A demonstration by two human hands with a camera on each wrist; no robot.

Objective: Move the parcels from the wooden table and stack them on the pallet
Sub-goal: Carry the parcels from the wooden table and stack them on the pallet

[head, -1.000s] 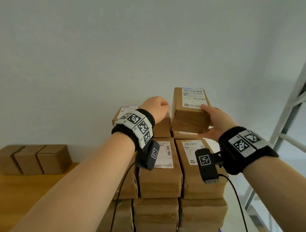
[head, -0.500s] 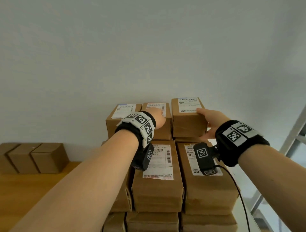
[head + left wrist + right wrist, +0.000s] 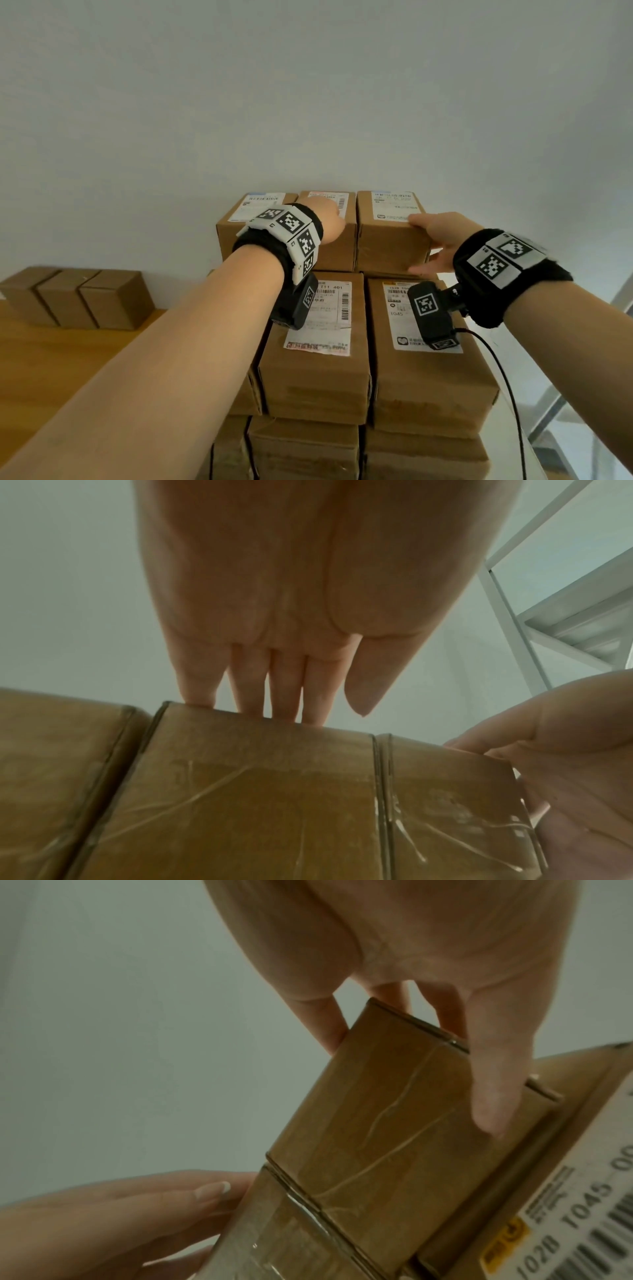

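Head view: a grey wall (image 3: 308, 85) and wooden table (image 3: 51, 359) are seen; the stacked parcel (image 3: 390, 240) is gripped by the right hand (image 3: 442, 240), while the left hand (image 3: 330, 222) rests on a neighbouring parcel (image 3: 337, 246) with fingers straight and pressed together.

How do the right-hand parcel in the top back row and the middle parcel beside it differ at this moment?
The right-hand parcel is gripped by the right hand, thumb and fingers on opposite sides; the middle parcel only has the left hand laid flat on top. The right-hand parcel's label shows whole; the middle parcel's is partly hidden. Both are brown taped cartons.

pallet hidden under the stack (image 3: 308, 394) — far labels (image 3: 392, 205) too small to read.
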